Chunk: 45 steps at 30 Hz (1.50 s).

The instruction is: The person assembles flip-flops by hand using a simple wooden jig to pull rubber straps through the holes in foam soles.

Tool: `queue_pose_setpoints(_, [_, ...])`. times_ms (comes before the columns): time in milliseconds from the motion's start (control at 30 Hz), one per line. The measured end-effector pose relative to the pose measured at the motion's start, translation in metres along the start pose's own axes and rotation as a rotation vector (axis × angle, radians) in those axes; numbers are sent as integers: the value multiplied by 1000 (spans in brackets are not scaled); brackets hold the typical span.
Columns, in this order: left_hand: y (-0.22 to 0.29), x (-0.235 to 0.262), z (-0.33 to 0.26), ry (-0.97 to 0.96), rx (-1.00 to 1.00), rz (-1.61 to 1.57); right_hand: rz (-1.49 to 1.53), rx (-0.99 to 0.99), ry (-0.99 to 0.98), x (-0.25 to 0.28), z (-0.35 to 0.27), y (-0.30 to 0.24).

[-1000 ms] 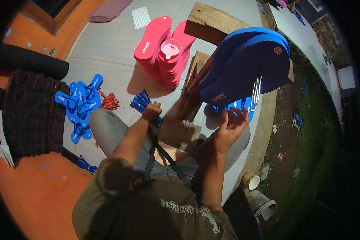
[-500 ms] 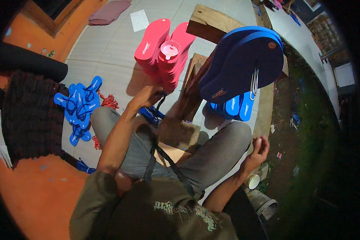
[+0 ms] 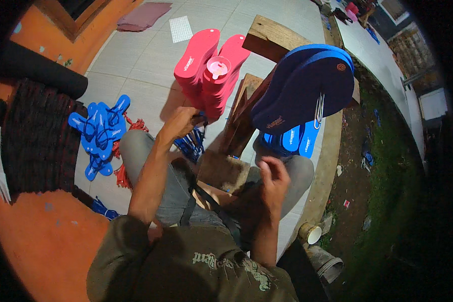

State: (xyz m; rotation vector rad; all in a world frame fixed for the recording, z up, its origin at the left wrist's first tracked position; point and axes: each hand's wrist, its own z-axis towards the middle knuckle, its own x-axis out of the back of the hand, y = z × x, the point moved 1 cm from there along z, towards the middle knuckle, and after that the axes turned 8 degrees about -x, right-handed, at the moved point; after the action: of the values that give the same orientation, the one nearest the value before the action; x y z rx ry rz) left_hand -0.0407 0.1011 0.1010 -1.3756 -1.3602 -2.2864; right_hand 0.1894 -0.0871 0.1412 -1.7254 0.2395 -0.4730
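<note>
My left hand (image 3: 180, 124) is closed, fingertips pinching a dark blue sandal strap (image 3: 201, 120), beside the stacked pink sandal soles (image 3: 195, 58). Just below it hangs or lies a bundle of blue straps (image 3: 190, 145). My right hand (image 3: 275, 182) is above my right thigh, fingers loosely bent, thumb apart, with nothing seen in it. In front of it, large blue soles with a dark navy face (image 3: 302, 95) rest tilted on a wooden stand (image 3: 242, 118). A thin looped metal tool (image 3: 319, 109) sticks out of the navy face.
Blue sandals with straps (image 3: 103, 128) lie piled at left beside red straps (image 3: 122, 176). More blue soles (image 3: 291, 139) sit behind the stand. A small pink cup (image 3: 218, 66) tops the pink stack. Dark rolled material (image 3: 45, 75) lines the wall. The tiled floor ends at right, above lower ground.
My right hand has moved left and inward, from beyond my right knee to above the thigh. My left hand stays near the pink soles. The view has shifted slightly.
</note>
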Motion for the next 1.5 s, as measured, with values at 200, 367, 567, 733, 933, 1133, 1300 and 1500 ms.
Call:
queue_pose_setpoints(200, [35, 10, -22, -42, 95, -289, -292, 388, -78, -115, 50, 30])
queue_pose_setpoints(367, [29, 10, -30, 76, 202, -411, 31, 179, -393, -153, 68, 60])
queue_pose_setpoints(567, [24, -18, -20, 441, 113, -505, 46, 202, -379, -154, 62, 38])
queue_pose_setpoints(733, [31, -2, -16, 567, 257, -580, 14, 15, -569, -153, 56, 73])
queue_pose_setpoints(933, [11, 2, -9, 1008, 269, -1149, 61, -76, -673, -168, 47, 81])
queue_pose_setpoints(1133, [7, 20, -7, 1063, 368, -1076, -93, -57, -434, -177, 42, 85])
queue_pose_setpoints(1300, [-2, 65, -10, 1314, 98, -894, -136, -128, -346, -195, 37, 137])
queue_pose_setpoints(1500, [7, 94, -4, 1240, 24, -1056, -130, -15, -227, -221, 36, 151])
